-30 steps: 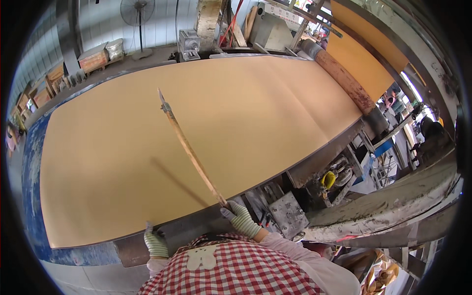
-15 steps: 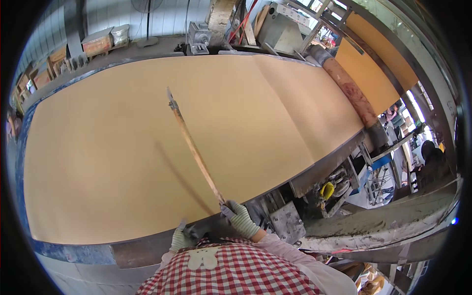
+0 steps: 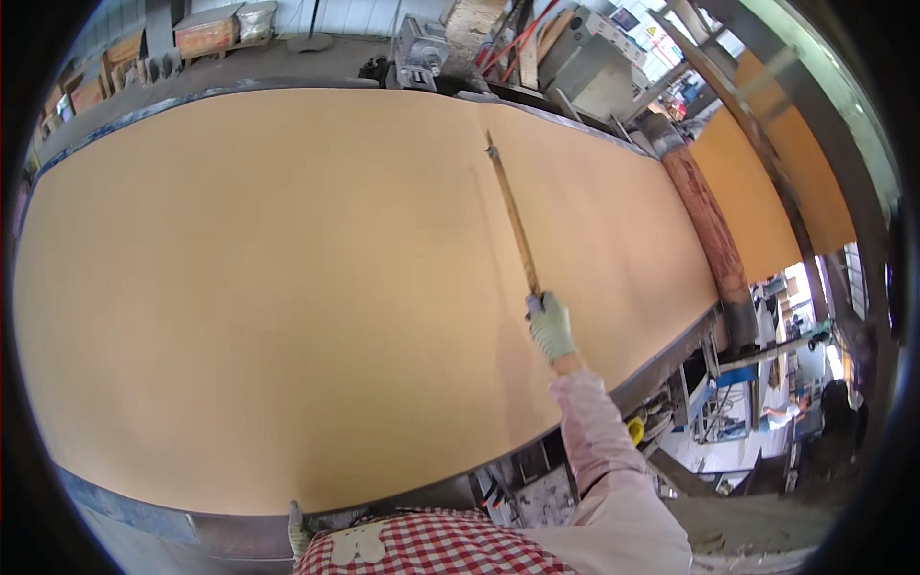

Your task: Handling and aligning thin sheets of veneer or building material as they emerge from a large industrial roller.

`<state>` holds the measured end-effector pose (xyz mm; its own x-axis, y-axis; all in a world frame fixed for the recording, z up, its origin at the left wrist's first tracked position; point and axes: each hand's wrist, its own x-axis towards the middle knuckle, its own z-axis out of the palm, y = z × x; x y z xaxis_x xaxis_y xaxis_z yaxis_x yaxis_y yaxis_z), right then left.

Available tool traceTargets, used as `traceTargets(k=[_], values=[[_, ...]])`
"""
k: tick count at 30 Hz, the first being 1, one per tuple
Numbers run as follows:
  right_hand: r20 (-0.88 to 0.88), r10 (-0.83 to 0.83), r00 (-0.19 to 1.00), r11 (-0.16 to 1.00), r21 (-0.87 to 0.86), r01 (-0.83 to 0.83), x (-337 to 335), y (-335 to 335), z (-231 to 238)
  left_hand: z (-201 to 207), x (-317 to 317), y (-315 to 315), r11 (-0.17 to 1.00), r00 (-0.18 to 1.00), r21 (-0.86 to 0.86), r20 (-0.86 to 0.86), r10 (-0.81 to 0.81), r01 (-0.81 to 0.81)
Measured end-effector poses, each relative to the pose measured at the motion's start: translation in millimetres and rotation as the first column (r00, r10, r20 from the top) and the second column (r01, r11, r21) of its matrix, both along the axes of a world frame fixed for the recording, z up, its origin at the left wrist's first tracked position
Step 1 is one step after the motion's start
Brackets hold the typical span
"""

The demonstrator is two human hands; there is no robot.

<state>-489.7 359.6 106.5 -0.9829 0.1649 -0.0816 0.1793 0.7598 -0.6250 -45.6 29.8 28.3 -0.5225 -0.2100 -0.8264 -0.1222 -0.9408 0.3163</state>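
Note:
A long tan sheet (image 3: 249, 287) covers the table before me. My right hand (image 3: 553, 331), in a pale striped glove, is closed round the lower end of a wooden stick (image 3: 517, 225). Reaching forward over the sheet, the stick ends in a narrow pointed tip, with something dark wrapped just below it. Its shadow falls on the sheet to the left. My left hand (image 3: 299, 539), gloved too, is at the table's near edge with one digit pointing up; its other fingers are mostly hidden. I see nothing held in it.
A reddish-brown roller (image 3: 707, 216) lies across the right end, with an orange-tan sheet (image 3: 747, 192) beyond it. At the far edge sits a grey metal motor-like unit (image 3: 420, 53). A grey control cabinet (image 3: 594, 72) stands behind. Metal framing (image 3: 781, 177) rises at right.
My right hand has moved forward and right from the near edge, carrying the stick over the sheet. The left hand stays by the near edge, lower in view. The whole view has shifted.

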Motion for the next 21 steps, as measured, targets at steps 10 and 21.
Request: traceTargets(k=[10,21], values=[[-0.063,0.258,0.964,0.794,0.583,-0.174,-349,-154,-14,27,-37,-12,0.997,0.983,-0.071,0.174,0.055,-0.043],[0.678,0.290,0.676,0.639,0.389,-0.664,-42,-157,159,44,34,-115,0.869,0.967,-0.431,-0.038,0.251,-0.242]])
